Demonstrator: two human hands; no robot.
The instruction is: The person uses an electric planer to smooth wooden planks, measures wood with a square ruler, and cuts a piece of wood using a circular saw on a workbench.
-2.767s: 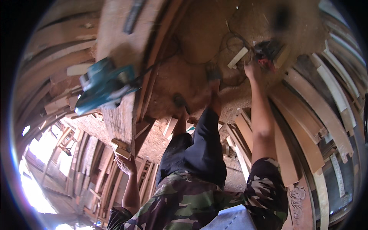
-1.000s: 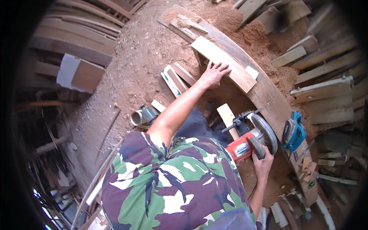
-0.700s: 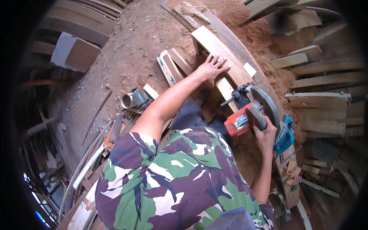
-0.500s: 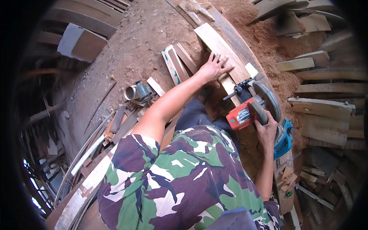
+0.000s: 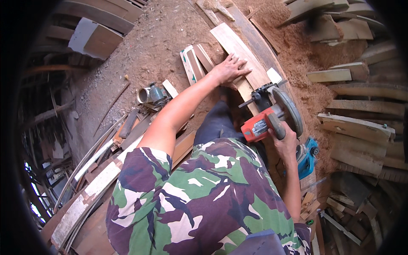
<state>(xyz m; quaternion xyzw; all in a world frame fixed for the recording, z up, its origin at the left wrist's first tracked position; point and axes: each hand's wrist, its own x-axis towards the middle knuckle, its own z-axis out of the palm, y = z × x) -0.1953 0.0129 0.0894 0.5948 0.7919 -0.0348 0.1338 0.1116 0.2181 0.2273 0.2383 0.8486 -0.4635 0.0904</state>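
Observation:
A pale wooden board [image 5: 238,44] lies lengthwise on a long, dark timber support [image 5: 253,32]. My left hand [image 5: 230,70] rests on this board, fingers stretched over its face; the thumb side is partly hidden. My right hand [image 5: 284,142] is closed round the rear handle of a red circular saw [image 5: 255,128]. The saw sits at the board's near end, its round grey guard on the right. Beside the saw, a small pale wood block [image 5: 274,75] lies on the support. Contact between blade and wood cannot be made out.
A blue power tool [image 5: 308,159] lies just nearer than the saw. Sawdust [image 5: 301,63] heaps along the right, before many stacked planks [image 5: 369,106]. On the left are a grey-green metal machine part [image 5: 152,94], upright offcuts [image 5: 195,63] and piled boards [image 5: 97,182].
The saw and my right hand have shifted left and slightly nearer. My left hand has slid a little left, its fingers less spread. The whole view has also moved slightly.

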